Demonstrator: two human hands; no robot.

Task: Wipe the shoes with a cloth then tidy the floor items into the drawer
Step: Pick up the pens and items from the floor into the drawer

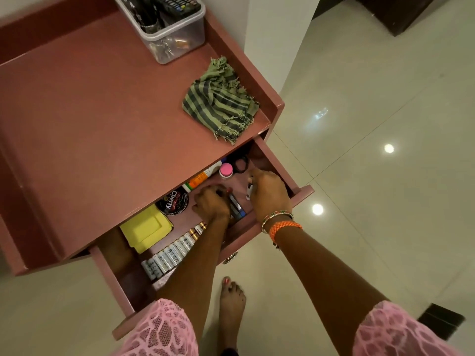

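Observation:
The pink drawer of a bedside cabinet stands pulled out. Both hands reach inside it. My left hand is curled round a bunch of pens or markers lying on the drawer floor. My right hand grips a small white marker near the drawer's right side. A green striped cloth lies crumpled on the cabinet top. In the drawer are a black shoe polish tin, a yellow box, a row of batteries, a tube and a pink-lidded jar.
A clear plastic bin with remotes and keys stands at the back of the cabinet top. Glossy white floor tiles lie to the right. My bare foot stands below the drawer front. A dark mat corner shows at lower right.

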